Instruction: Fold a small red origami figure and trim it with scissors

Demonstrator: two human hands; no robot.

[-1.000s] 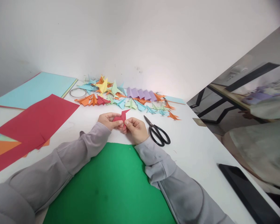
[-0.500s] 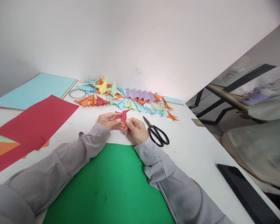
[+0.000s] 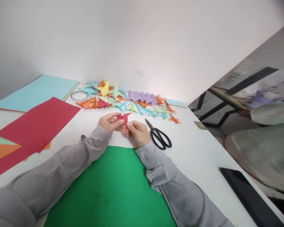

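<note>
A small folded piece of red paper is pinched between my two hands above the white table. My left hand grips its left side, thumb in front and fingers behind. On the lower right side, my right hand holds it between thumb and fingers. One pointed end of the paper sticks out to the upper right. Black-handled scissors lie just right of my right hand. Below my wrists a large green sheet covers the near part of the table.
Folded paper cranes in several colours and a pleated purple strip line the wall. Red sheets and a light blue stack lie left. A black tablet-like object lies right. Another person's sleeve shows beyond the table.
The fingers of my left hand have shifted slightly on the red paper, which has turned a little. Both hands stay in about the same place.
</note>
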